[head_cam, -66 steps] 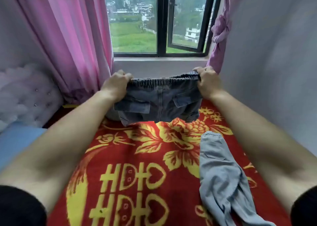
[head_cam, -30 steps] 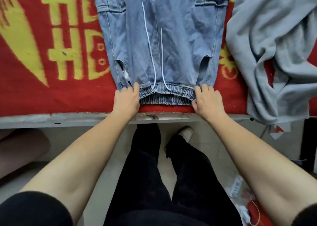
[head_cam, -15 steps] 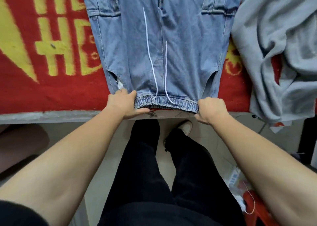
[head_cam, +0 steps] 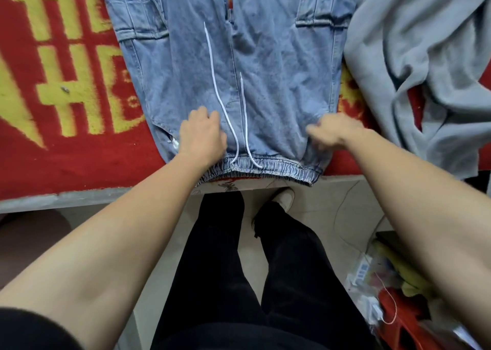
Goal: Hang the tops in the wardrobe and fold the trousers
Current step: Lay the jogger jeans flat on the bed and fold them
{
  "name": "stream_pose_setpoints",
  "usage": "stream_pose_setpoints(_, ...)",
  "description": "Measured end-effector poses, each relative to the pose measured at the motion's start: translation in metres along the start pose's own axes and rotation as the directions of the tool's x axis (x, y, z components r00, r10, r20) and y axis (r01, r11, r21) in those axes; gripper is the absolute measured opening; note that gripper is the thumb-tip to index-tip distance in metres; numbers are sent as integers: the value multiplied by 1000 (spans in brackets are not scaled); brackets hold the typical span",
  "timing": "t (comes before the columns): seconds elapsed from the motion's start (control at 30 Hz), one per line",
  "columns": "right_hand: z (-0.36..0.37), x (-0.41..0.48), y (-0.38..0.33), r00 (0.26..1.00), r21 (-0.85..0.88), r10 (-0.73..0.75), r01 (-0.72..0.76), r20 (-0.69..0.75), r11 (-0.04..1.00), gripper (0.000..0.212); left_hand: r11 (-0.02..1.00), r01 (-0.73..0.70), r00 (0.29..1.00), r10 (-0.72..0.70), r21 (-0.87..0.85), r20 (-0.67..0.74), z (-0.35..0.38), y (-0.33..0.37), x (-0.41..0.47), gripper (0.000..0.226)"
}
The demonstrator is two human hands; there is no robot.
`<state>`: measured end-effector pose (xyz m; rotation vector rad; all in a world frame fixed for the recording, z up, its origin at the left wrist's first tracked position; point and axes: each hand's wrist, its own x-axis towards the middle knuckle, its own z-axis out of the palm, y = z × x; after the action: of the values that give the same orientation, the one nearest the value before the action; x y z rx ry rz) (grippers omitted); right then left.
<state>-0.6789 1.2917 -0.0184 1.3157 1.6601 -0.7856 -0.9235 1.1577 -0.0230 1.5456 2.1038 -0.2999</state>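
Left grip [head_cam: 202, 134] lay flat on trousers [head_cam: 279, 65] above the waistband [head_cam: 276, 168]; right grip [head_cam: 335, 132] too blurred to tell; smoothing outward seemed wise.

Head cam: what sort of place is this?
Probably a home bedroom: a red-and-yellow blanket covers a raised, bed-like platform, denim trousers and a grey garment lie spread on it, and household clutter sits on the tiled floor.

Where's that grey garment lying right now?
In the head view the grey garment lies crumpled at the upper right on the red blanket, just right of the jeans and beyond the right hand.
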Motion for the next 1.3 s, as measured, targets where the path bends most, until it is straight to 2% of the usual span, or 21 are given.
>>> stream_pose_setpoints(0.03, -5, 2, 4, 975, 95, 62, -42, -215, 995, 53, 996, -53, 997, 49, -74, -53, 2, 10, 0, 21)
stream_pose_setpoints(0.07, -10, 6, 9, 912, 205, 133, -56, -388, 977, 50, 983, -113, 991, 102, -145, -82, 6, 21, -1, 18)
stream_pose_setpoints(0.1, -15, 10, 13, 846, 322, 206, -44, -491, 946, 46, 964, -178, 982, 162, -198, -95, 10, 34, -2, 17)
stream_pose_setpoints(0.13, -21, 17, 17, 805, 422, 262, -16, -532, 907, 43, 942, -242, 969, 225, -231, -100, 14, 46, -3, 16)
stream_pose_setpoints(0.2, -36, 32, 24, 819, 532, 290, 23, -496, 846, 47, 900, -337, 941, 320, -275, -106, 22, 72, -5, 17)
stream_pose_setpoints(0.27, -46, 44, 29, 863, 549, 267, 15, -429, 836, 57, 860, -370, 929, 353, -352, -112, 28, 97, -4, 19)
stream_pose_setpoints(0.33, -53, 51, 36, 865, 552, 283, -9, -413, 834, 60, 818, -287, 953, 298, -498, -60, 34, 123, 0, 20)
stream_pose_setpoints(0.4, -60, 54, 43, 858, 597, 313, -9, -407, 802, 56, 777, -113, 973, 213, -619, 90, 38, 147, 6, 20)
stream_pose_setpoints(0.43, -64, 56, 47, 860, 626, 312, 11, -404, 780, 52, 787, -45, 970, 183, -615, 163, 41, 157, 10, 24)
stream_pose_setpoints(0.53, -73, 66, 49, 906, 679, 199, 121, -374, 724, 43, 925, 11, 953, 106, -380, 284, 50, 183, 17, 55)
stream_pose_setpoints(0.6, -73, 70, 45, 925, 673, 149, 138, -351, 726, 46, 984, -22, 968, 65, -177, 243, 57, 196, 16, 63)
stream_pose_setpoints(0.67, -71, 78, 41, 908, 652, 174, 131, -381, 747, 45, 996, -30, 986, 43, -80, 161, 61, 204, 15, 52)
stream_pose_setpoints(0.77, -67, 77, 40, 891, 693, 201, 157, -407, 704, 41, 986, -18, 993, 37, -166, 113, 63, 206, 14, 29)
stream_pose_setpoints(0.87, -70, 71, 41, 912, 784, 172, 210, -373, 584, 21, 919, -16, 984, 86, -394, 159, 54, 192, 9, 11)
stream_pose_setpoints(0.97, -87, 55, 35, 947, 864, 167, 166, -274, 476, 8, 824, 49, 961, 116, -565, 253, 38, 174, 2, 20)
stream_pose_setpoints(1.03, -102, 44, 24, 952, 871, 151, 169, -265, 462, 13, 762, 69, 952, 142, -643, 271, 23, 161, -1, 13)
stream_pose_setpoints(1.1, -114, 33, 4, 917, 845, 142, 271, -372, 461, 14, 673, 102, 946, 162, -732, 281, 7, 145, -3, 16)
stream_pose_setpoints(1.2, -128, 17, -35, 813, 754, 126, 453, -568, 477, 17, 505, 189, 939, 159, -842, 306, -19, 112, -9, 20)
stream_pose_setpoints(1.3, -139, -4, -85, 765, 693, 49, 553, -643, 463, 30, 402, 250, 943, 106, -881, 316, -41, 62, -15, 13)
